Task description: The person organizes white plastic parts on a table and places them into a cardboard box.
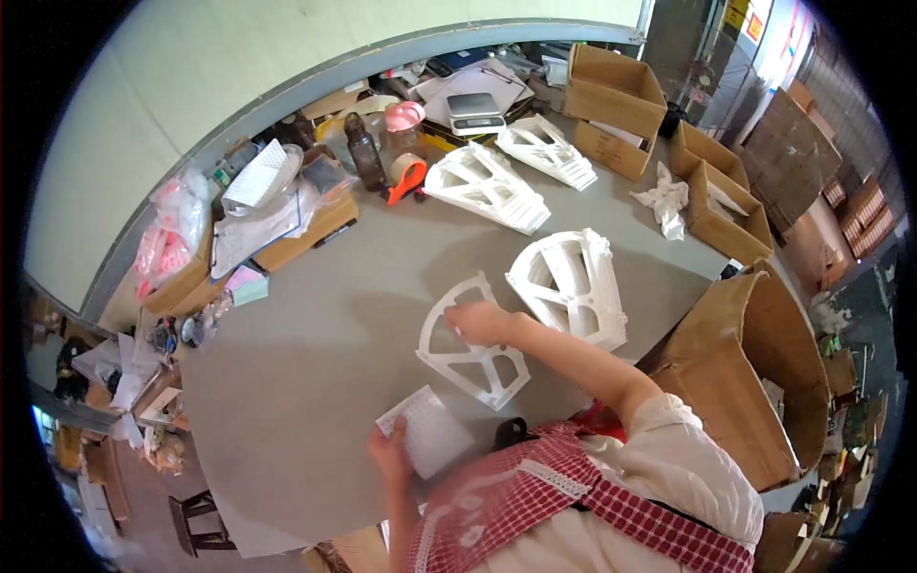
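My left hand (392,451) holds a white square sheet (427,435) covered in rows of small marks, with the thumb on top near the table's front edge. A white fan-shaped plastic frame (494,382) with large openings is in front of me on the grey table. My right hand (482,323) reaches over this frame, its fingers closed at the upper part; the hand hides part of the grip. To the right of it stands a stack of similar white frames (570,286). Two more stacks, a nearer one (485,188) and a farther one (546,153), lie farther back.
A digital scale (476,113), a brown bottle (364,153) and an orange tape dispenser (407,179) stand along the back of the grey table (296,382). A clipboard (256,229) leans at the left. Open cardboard boxes (735,372) border the right side, near crumpled paper (666,201).
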Action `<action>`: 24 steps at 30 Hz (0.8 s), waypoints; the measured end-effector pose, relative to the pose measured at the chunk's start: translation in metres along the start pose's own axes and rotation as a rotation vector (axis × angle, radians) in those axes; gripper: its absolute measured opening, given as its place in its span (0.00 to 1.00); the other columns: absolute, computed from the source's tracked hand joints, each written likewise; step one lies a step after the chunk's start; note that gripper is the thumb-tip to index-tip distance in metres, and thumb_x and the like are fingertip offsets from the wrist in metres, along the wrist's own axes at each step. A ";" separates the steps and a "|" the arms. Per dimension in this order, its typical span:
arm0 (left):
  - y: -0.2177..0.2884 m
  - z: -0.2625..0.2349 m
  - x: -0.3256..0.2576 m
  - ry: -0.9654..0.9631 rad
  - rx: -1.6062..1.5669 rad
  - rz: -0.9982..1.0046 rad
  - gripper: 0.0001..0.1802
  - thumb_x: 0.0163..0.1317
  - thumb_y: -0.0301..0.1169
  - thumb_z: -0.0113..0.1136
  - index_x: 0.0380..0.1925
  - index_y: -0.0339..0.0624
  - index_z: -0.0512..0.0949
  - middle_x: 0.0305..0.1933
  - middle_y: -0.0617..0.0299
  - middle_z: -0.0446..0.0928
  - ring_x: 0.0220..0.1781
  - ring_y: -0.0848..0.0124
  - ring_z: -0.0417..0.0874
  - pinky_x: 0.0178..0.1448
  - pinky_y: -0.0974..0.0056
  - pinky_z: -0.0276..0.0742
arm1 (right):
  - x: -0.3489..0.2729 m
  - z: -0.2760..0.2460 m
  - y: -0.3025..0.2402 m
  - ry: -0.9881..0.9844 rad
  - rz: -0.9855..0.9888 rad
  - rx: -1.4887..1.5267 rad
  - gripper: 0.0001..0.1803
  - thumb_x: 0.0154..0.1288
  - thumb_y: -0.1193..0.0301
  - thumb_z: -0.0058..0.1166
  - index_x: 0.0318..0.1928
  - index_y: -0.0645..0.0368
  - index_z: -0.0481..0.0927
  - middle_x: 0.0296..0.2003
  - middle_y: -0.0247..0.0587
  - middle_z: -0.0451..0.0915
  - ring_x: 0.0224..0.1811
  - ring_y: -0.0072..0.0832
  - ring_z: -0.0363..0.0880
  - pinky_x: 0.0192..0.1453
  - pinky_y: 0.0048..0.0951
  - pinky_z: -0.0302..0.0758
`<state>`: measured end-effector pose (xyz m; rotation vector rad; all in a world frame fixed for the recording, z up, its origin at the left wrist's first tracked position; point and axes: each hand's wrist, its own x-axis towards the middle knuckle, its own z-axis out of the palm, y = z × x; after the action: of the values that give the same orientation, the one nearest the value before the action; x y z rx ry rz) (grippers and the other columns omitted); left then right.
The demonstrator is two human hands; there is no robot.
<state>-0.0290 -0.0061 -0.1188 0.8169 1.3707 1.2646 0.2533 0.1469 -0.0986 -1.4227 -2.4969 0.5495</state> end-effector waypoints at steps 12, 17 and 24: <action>-0.021 -0.011 0.002 0.025 0.023 0.056 0.10 0.61 0.25 0.63 0.42 0.33 0.78 0.38 0.59 0.81 0.37 0.73 0.80 0.42 0.67 0.78 | 0.001 -0.022 -0.008 0.002 0.327 -0.188 0.20 0.62 0.54 0.55 0.39 0.60 0.82 0.37 0.47 0.84 0.39 0.46 0.84 0.39 0.44 0.79; -0.030 -0.011 0.010 -0.004 0.052 0.112 0.11 0.61 0.25 0.62 0.42 0.34 0.77 0.39 0.59 0.81 0.39 0.72 0.80 0.44 0.66 0.78 | -0.016 0.004 -0.024 -0.200 0.410 -0.106 0.25 0.58 0.45 0.55 0.34 0.55 0.85 0.31 0.44 0.84 0.36 0.43 0.85 0.38 0.43 0.80; -0.009 0.004 -0.004 0.008 -0.060 0.064 0.15 0.62 0.25 0.61 0.47 0.32 0.74 0.44 0.55 0.80 0.42 0.67 0.81 0.46 0.63 0.78 | -0.033 -0.052 -0.077 0.260 0.317 -0.005 0.23 0.54 0.47 0.58 0.27 0.57 0.80 0.24 0.45 0.81 0.27 0.43 0.82 0.32 0.43 0.77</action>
<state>-0.0227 -0.0107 -0.1256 0.8211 1.3154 1.3537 0.2288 0.0938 -0.0196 -1.7794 -2.0895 0.3813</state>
